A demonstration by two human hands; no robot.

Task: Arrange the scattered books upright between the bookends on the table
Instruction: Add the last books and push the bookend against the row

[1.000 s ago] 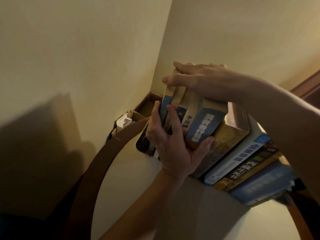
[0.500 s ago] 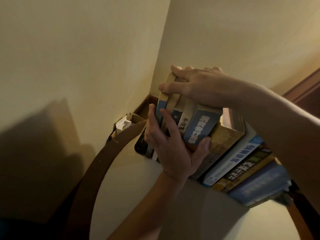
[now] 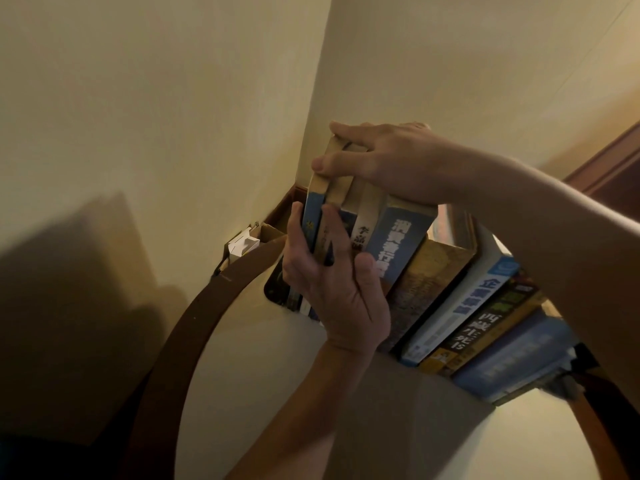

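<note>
A row of books [image 3: 453, 306] stands spine-out on a round white table [image 3: 277, 393] with a brown rim. At the row's left end a small group of books [image 3: 374, 223] with blue and cream spines is held between both hands. My left hand [image 3: 332, 289] grips their spines from the front, fingers curled round the leftmost ones. My right hand [image 3: 377, 161] lies over their top edges, thumb pinching the front top corner. A dark bookend or cover [image 3: 273, 289] shows low behind my left hand. Another bookend [image 3: 568, 382] peeks out at the row's right end.
Two cream walls meet in a corner just behind the books. A small open cardboard box [image 3: 249, 240] with white packaging sits behind the table's rim. Dark wood trim [image 3: 609, 157] runs at the right. White tabletop lies in front of the row.
Both hands and the gripped books sit slightly lower in view and the group stands a little more upright against the row. My left thumb has moved up the blue spine.
</note>
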